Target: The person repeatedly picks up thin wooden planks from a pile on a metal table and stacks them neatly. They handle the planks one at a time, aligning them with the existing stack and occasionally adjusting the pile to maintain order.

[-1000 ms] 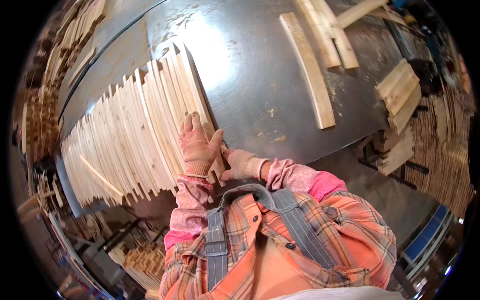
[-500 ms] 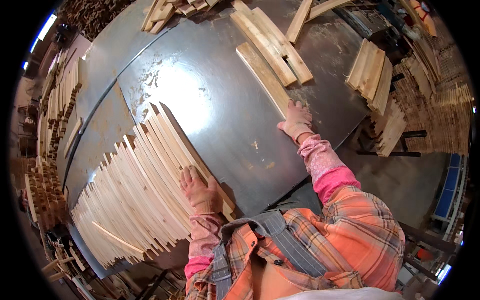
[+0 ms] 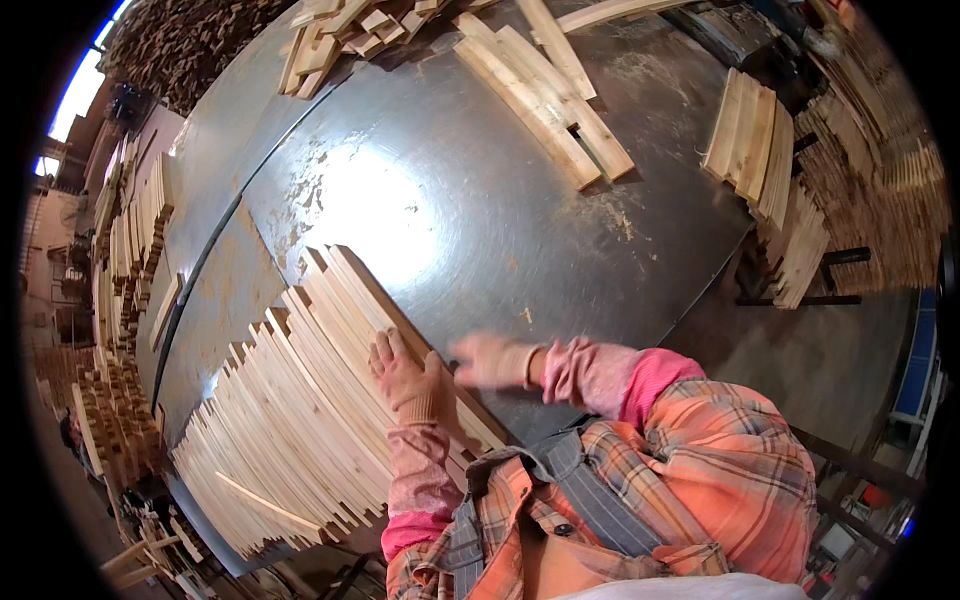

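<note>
A long row of narrow wooden strips [image 3: 300, 415] stands packed side by side on the metal table [image 3: 560, 260], with one loose thin strip lying across its near left part. My left hand [image 3: 408, 382], in a pale pink glove, rests flat on the strips near the row's right end, fingers stretched out. Close beside the row's right edge is my right hand [image 3: 495, 362], blurred by motion, its thumb and fingers apart and no object visible in it. Whether it touches the outermost board [image 3: 375, 293] I cannot tell.
Several flat boards [image 3: 535, 105] lie at the table's far side, with a pile of short offcuts [image 3: 365, 30] to their left. Stacked boards [image 3: 745, 140] stand off the right edge. A dark seam [image 3: 200, 250] curves across the table's left. More lumber stacks [image 3: 125, 420] stand at the left.
My right hand has swept left and nearer, from the far single board to the row's right edge. That board no longer lies in its earlier place. My left hand stays on the row.
</note>
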Motion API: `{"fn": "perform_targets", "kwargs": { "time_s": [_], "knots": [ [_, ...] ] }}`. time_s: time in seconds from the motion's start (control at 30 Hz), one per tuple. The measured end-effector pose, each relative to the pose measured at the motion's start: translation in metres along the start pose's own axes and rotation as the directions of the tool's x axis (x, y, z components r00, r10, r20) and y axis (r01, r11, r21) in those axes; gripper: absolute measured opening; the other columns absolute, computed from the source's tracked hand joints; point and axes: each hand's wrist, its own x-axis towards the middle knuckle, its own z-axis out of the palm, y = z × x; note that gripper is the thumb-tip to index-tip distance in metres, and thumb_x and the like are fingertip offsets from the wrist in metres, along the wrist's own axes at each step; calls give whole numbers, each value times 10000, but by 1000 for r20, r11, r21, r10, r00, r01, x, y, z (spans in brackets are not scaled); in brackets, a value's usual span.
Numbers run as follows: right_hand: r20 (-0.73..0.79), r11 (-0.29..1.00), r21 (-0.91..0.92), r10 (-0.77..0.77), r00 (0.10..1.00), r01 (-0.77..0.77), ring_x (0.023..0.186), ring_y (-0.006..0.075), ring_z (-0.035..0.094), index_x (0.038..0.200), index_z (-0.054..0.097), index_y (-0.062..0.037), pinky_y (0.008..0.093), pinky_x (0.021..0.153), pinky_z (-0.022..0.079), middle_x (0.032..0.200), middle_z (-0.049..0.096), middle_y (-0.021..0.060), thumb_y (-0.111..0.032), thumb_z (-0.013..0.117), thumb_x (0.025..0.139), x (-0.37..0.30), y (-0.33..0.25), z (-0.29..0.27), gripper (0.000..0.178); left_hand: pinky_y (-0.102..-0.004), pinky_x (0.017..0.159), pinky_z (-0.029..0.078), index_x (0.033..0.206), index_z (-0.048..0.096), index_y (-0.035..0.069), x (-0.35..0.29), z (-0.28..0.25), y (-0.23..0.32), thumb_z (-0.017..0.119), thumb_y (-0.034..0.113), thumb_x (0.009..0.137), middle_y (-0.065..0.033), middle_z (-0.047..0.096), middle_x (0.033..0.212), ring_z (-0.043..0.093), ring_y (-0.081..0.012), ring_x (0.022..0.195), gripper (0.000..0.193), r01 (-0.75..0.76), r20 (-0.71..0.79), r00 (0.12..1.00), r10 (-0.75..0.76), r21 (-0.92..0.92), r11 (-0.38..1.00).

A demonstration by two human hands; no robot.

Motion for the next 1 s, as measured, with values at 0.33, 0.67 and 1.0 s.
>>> {"fn": "perform_targets", "kwargs": {
  "time_s": [0.33,0.67,1.0],
  "knots": [
    [-647,751,135,561,516,-647,1192,410,659,1326,604,-1,432,990,553,1267,675,273,-312,801,774,15,223,-302,664,-458,1120,440,1397,577,12,37,8,48,755,217,845,-200,571,1420,548,-406,1305,615,-75,-247,969,-25,-387,919],
    [-548,937,197,349,761,-288,991,352,727,1228,695,-47,419,889,563,1104,742,211,-277,763,792,90,227,-305,498,-511,1029,484,1477,447,34,234,56,277,712,512,893,-294,608,1327,606,-469,1231,800,150,246,969,15,-639,754],
    [-222,835,474,419,880,-278,1090,376,697,1286,644,-16,444,953,538,1131,731,210,-292,772,835,97,206,-286,544,-425,907,560,1323,580,11,222,64,304,735,349,873,-193,711,1184,702,-309,1072,583,440,463,885,-51,-795,417]
  ]
}}
